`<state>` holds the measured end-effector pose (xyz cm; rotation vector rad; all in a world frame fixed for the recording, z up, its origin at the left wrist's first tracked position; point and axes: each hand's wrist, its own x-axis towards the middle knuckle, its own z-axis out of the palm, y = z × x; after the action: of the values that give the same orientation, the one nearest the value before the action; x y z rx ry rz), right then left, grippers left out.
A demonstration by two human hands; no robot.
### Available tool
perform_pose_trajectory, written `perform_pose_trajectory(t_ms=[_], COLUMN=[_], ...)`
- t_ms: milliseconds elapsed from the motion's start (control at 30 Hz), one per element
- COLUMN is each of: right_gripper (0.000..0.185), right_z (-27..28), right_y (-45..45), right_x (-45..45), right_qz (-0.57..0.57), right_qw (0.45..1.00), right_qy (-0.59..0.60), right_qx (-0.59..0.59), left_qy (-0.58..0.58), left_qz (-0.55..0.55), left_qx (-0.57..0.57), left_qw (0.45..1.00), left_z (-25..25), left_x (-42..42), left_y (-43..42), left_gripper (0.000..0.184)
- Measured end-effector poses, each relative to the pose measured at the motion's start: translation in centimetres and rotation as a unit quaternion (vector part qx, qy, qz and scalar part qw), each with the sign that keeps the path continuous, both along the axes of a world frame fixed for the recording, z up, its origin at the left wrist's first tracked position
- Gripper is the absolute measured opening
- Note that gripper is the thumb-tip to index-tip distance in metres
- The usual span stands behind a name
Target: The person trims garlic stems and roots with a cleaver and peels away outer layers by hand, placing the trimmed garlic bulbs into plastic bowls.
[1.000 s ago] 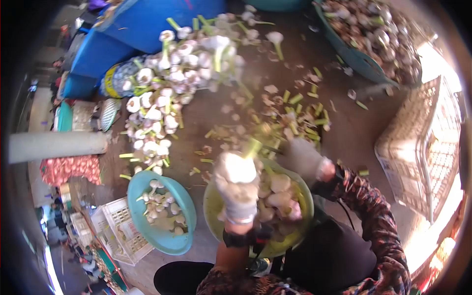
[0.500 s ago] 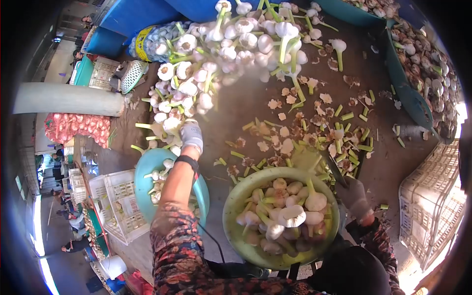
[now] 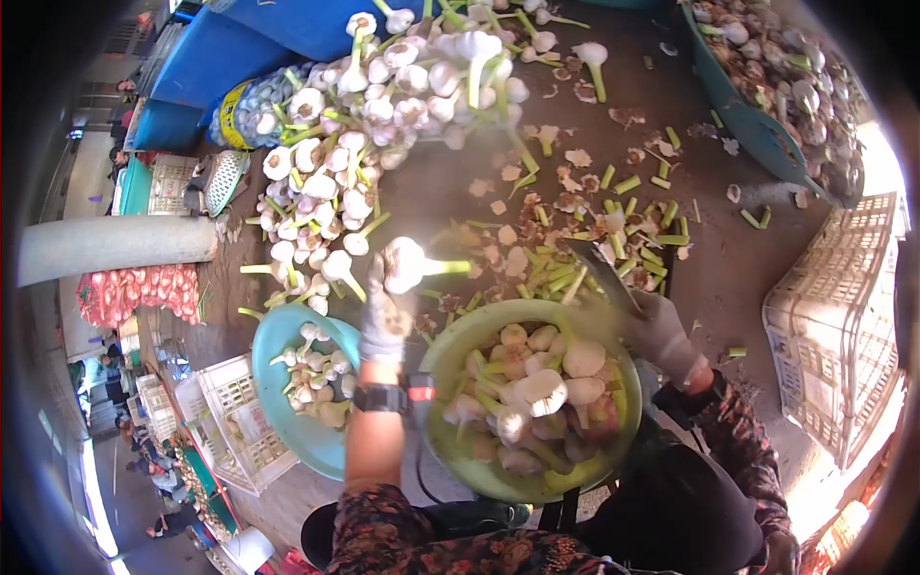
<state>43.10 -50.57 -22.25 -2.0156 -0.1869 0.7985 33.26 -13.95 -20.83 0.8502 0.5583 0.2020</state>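
Observation:
My gloved left hand (image 3: 385,321) is closed on a garlic bulb (image 3: 404,265), whose green stem points right. It is raised between the garlic pile and the basins. In my gloved right hand (image 3: 666,337) is a knife (image 3: 609,278), its dark blade angled up and left over cut stems (image 3: 561,275). Just below the hands stands a yellow-green basin (image 3: 434,412) with garlic bulbs in it, some with stems. To its left, a light-blue basin (image 3: 272,388) holds smaller bulbs. The pile of stemmed garlic (image 3: 412,96) spreads across the back left.
White crates stand at the right (image 3: 834,326) and the lower left. A blue tub (image 3: 757,134) heaped with garlic is at the upper right. Stem pieces and dry trimmings litter the brown surface. A red net bag (image 3: 139,297) lies far left, near a pale post (image 3: 115,249).
My left hand has come away from the pile with a stemmed garlic bulb, moving right and toward me. My right hand still holds the knife. The whole view has shifted slightly.

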Motion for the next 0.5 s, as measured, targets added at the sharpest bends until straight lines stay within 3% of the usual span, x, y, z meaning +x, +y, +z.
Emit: perform_pose_trajectory(t_ms=[33, 100, 167, 233, 300, 367, 400, 433, 500], right_gripper=[0.023, 0.022, 0.020, 0.016, 0.017, 0.025, 0.025, 0.026, 0.027], right_z=[0.7, 2.5, 5.0, 6.2, 7.5, 10.3, 11.2, 11.9, 12.0], right_y=[0.7, 2.0, 2.3, 2.6, 3.1, 2.9, 3.0, 3.2, 3.3], right_x=[0.1, 0.4, 1.1, 1.0, 1.0, 1.0, 0.9, 0.8, 0.5], right_qz=[0.005, 0.004, 0.059, 0.064, 0.104, 0.175, 0.173, 0.220, 0.265], right_qw=[0.998, 0.992, 0.992, 0.984, 0.972, 0.953, 0.953, 0.942, 0.928], right_qy=[-0.044, -0.088, -0.096, -0.149, -0.206, -0.241, -0.240, -0.252, -0.263], right_qx=[0.045, 0.088, 0.057, 0.074, 0.041, 0.062, 0.061, 0.032, 0.005], left_qy=[-0.080, -0.135, -0.109, -0.092, -0.054, 0.016, 0.108, 0.109, -0.076], left_qz=[0.005, -0.045, 0.001, -0.039, -0.095, -0.186, -0.298, -0.300, -0.148], left_qx=[-0.104, -0.263, -0.283, -0.155, 0.087, 0.256, 0.373, 0.373, 0.564], left_qw=[0.991, 0.954, 0.953, 0.983, 0.990, 0.949, 0.872, 0.871, 0.809], left_z=[0.8, 4.3, 2.0, 3.2, 3.8, 6.5, 7.0, 6.9, 6.5], left_x=[0.6, 1.3, 0.8, 0.4, 0.3, 0.6, 0.3, 0.3, 0.4], left_y=[-2.0, -7.2, -7.5, -10.0, -11.4, -12.6, -11.8, -12.4, -13.6], left_gripper=[0.053, 0.060, 0.061, 0.056, 0.058, 0.061, 0.058, 0.058, 0.051])
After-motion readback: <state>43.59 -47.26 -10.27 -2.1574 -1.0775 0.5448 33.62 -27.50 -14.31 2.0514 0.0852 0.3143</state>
